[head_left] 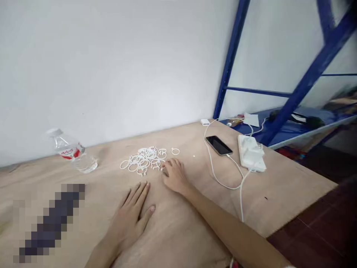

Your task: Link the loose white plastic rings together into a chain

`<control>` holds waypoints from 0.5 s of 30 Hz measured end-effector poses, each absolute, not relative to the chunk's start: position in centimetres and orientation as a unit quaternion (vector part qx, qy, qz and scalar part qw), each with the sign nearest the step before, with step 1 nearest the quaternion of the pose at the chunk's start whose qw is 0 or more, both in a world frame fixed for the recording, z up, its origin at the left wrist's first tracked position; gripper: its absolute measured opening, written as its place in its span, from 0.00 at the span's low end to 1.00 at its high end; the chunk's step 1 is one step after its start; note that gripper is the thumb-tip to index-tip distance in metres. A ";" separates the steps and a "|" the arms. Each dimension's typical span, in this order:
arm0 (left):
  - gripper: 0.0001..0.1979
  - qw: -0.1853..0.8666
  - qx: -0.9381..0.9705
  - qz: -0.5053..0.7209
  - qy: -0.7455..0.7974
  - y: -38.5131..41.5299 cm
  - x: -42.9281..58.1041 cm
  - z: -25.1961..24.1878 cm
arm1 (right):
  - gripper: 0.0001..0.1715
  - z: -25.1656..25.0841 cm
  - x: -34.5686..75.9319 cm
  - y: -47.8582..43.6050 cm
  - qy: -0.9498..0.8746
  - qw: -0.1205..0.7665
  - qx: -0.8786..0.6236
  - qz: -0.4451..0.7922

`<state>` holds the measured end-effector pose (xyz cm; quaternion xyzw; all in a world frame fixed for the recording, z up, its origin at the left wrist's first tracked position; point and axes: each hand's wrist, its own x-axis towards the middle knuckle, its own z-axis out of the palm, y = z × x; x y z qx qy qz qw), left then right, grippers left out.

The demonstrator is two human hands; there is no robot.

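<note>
Fingers of the right hand (pixel 175 178) are loosely curled at the near right edge of the pile of white rings (pixel 152 153), thumb tucked under with a small gap. From my end of the feed I honestly can't tell if they've pinched a ring or are just up against the heap. Left hand (pixel 127 219) is palm down on the table (pixel 173 234), fingers stretched out and thumb spread, holding nothing, just short of the rings.

The rings overlap a lot and some have little prongs, so I'd expect snagging. My two cents: work from the loose edge, pinch one rim with thumb and index, and ease it sideways before lifting. I'd let the left palm steady stragglers. The lone ring (pixel 175 154), just past the right fingertips, looks like the easy grab.

Further out, I see a phone (pixel 219 145) on a white cable (pixel 241 203), a power strip (pixel 251 154) beside it, and a water bottle (pixel 69 150) well off left.
</note>
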<state>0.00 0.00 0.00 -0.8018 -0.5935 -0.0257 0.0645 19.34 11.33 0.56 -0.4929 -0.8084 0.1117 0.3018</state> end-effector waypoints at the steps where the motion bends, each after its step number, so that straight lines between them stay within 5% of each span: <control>1: 0.34 0.066 -0.805 -0.029 -0.589 0.1 0.0 -0.1 | 0.15 0.5 19.3 11.5 -0.806 0.305 -0.493 0.116; 5: 0.34 0.071 -0.811 -0.043 -0.579 0.3 0.0 -0.5 | 0.22 0.2 19.2 11.9 -0.800 0.317 -0.493 0.124; 15: 0.32 0.049 -0.810 -0.134 -0.570 0.8 -0.1 -0.5 | 0.03 -0.2 19.1 12.3 -0.790 0.359 -0.471 0.158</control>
